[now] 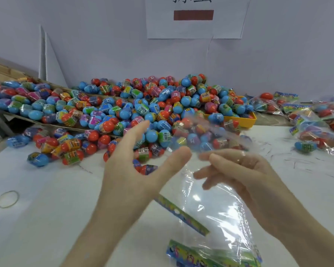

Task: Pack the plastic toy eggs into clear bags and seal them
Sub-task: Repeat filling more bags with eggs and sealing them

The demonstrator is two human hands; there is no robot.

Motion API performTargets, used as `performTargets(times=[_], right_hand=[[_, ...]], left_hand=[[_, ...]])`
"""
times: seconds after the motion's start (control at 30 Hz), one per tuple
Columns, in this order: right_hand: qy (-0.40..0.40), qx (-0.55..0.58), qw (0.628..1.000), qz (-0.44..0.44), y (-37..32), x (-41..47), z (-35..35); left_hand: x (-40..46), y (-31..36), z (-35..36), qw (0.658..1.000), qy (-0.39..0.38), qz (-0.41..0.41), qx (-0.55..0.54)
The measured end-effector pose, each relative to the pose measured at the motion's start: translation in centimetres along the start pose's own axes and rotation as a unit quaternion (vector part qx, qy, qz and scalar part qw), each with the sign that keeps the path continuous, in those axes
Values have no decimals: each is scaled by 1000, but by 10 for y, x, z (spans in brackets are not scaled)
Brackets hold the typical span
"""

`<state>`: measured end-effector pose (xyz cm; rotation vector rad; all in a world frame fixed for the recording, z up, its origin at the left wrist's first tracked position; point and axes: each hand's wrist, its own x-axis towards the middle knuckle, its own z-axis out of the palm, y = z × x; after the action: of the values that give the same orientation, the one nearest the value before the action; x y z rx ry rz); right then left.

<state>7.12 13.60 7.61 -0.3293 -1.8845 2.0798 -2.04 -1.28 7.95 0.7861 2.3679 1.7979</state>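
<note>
A big heap of blue and red plastic toy eggs (139, 108) with printed shrink bands lies across the back of the white table (46, 209). In front of the heap, my left hand (131, 166) is open, palm turned right and fingers stretched toward the eggs. My right hand (245, 170) holds a clear bag (216, 209) in the air. The bag's upper part is blurred above both hands, and its lower part hangs toward the table. No egg shows inside it. My left thumb is close to the bag's edge.
Empty bags with coloured header cards (201, 255) lie at the front edge. A yellow tray (245, 118) sits under the heap's right side. Filled bags (312, 120) are piled at the right. A rubber band (8, 199) lies at the left, and a cardboard box (0, 72) stands back left.
</note>
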Motion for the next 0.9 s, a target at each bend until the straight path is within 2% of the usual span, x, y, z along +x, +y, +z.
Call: performTargets(times=[0.03, 0.07, 0.1, 0.13, 0.2, 0.23, 0.27, 0.33, 0.37, 0.4, 0.47, 0.6, 0.73, 0.8, 0.87, 0.9], right_hand=[[-34, -15, 999, 17, 0, -2, 1], [-54, -31, 998, 30, 1, -4, 2], [-62, -47, 996, 34, 3, -6, 4], [-55, -69, 996, 28, 6, -9, 3], [8, -170, 985, -20, 19, -19, -5], [41, -271, 959, -70, 24, -26, -8], [44, -393, 909, -135, 28, -33, -9], [-27, -581, 781, -228, 44, -43, -14], [-61, -635, 732, -241, 56, -47, -20], [-82, -661, 708, -233, 65, -49, -23], [-99, -676, 703, -195, 71, -51, -29], [-135, -661, 723, -148, 67, -43, -35], [-219, -669, 704, -94, 52, -32, -46], [-232, -620, 744, -89, 41, -22, -48], [-172, -503, 839, -114, 28, -14, -49], [-119, -452, 869, -161, 22, -7, -46]], left_hand=[[4, -3, -1, 996, -68, -61, -21], [7, -5, 0, 986, -131, -91, -52], [7, -6, 1, 980, -157, -96, -81], [6, -7, 3, 978, -154, -96, -106], [7, -11, -1, 979, -89, -106, -152], [9, -16, -6, 976, -48, -115, -177], [12, -20, -13, 973, -8, -125, -194], [18, -29, -27, 966, 51, -144, -207], [20, -33, -33, 963, 68, -152, -210], [21, -36, -37, 961, 76, -158, -212], [20, -39, -40, 960, 74, -168, -210], [16, -43, -39, 962, 55, -177, -199], [15, -42, -38, 962, 36, -179, -203], [14, -42, -40, 963, 39, -177, -201], [11, -41, -44, 963, 40, -170, -203], [9, -40, -47, 964, 41, -166, -205]])
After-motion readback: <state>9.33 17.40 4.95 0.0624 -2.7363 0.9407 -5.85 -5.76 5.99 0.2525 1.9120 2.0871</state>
